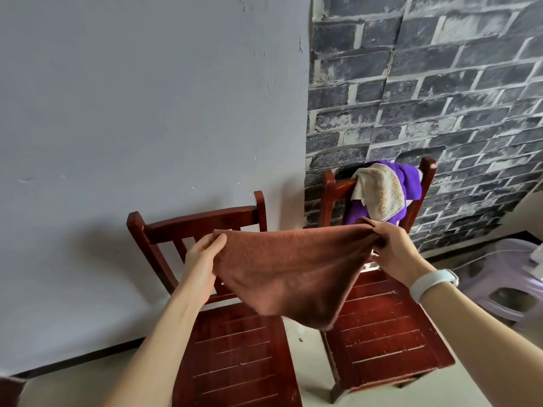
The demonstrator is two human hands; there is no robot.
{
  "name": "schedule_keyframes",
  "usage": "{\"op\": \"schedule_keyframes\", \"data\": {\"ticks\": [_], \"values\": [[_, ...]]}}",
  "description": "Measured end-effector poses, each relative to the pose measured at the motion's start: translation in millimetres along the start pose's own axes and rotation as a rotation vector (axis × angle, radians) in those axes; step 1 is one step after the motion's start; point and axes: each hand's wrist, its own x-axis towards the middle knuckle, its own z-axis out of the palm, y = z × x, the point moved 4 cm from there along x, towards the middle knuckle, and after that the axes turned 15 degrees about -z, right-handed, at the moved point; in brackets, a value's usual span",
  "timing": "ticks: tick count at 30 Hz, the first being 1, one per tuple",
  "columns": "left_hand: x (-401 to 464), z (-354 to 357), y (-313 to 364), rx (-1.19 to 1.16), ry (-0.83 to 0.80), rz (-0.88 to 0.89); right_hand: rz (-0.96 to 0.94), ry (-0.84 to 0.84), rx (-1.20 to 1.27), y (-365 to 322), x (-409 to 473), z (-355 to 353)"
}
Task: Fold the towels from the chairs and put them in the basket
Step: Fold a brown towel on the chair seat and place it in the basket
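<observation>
No text, label, brand, number or sign can be read anywhere in the view.
</observation>
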Motion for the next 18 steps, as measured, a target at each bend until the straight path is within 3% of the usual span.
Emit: {"op": "schedule_keyframes", "data": {"ticks": [3, 6, 9, 14, 16, 18], "values": [[1, -9, 5, 0.207, 0.080, 0.124, -0.049, 0.087, -0.067, -4, 5, -9], [1, -22, 8, 0.309, 0.156, 0.203, -0.195, 0.132, -0.303, -1, 8, -19], [2, -33, 6, 0.268, 0.150, 0.153, -0.300, 0.104, -0.670, 4, 11, -24], [4, -39, -7, 0.256, 0.176, 0.090, -0.274, 0.038, -1.002, 12, 15, -27], [4, -40, -11, 0.237, 0.177, 0.061, -0.209, 0.096, -0.929, 12, 16, -31], [1, -38, -13, 0.233, 0.141, 0.054, -0.038, 0.131, -0.523, 18, 11, -30]]}}
